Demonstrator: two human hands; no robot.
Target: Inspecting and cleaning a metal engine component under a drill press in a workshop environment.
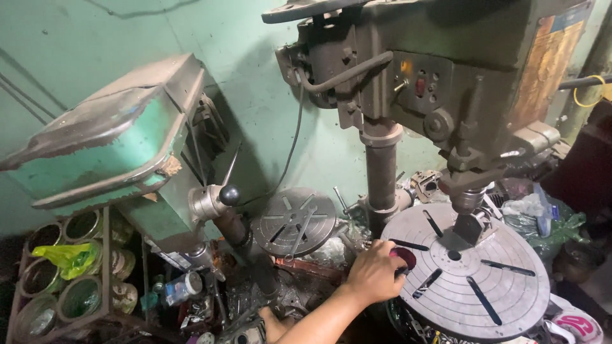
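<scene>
A cluttered workshop, seen from above, held 2 drill presses against a green wall. The larger grey drill press [446, 76] stood on the right, its chuck [468, 200] hanging just above a round slotted work table [484, 286]. That table sat directly under the spindle, presumably so a piece laid on it would line up with the drill.

1 hand [373, 274], reaching in from the near edge on an outstretched bare forearm, was at the table's left rim. Its back faced the camera, knuckles up, fingers curled down and closed around a small round dark red object [405, 257], which rested at the edge of the table. Whether this was the left or right hand could not be told with certainty; it appeared to be the right.

A second hand [275, 323] showed only partly at the near edge, low among the clutter; its grip could not be told.

On the left stood a smaller green drill press [115, 146], with a second round slotted plate [293, 222] further back and a rack of tins [64, 274] at far left.
</scene>
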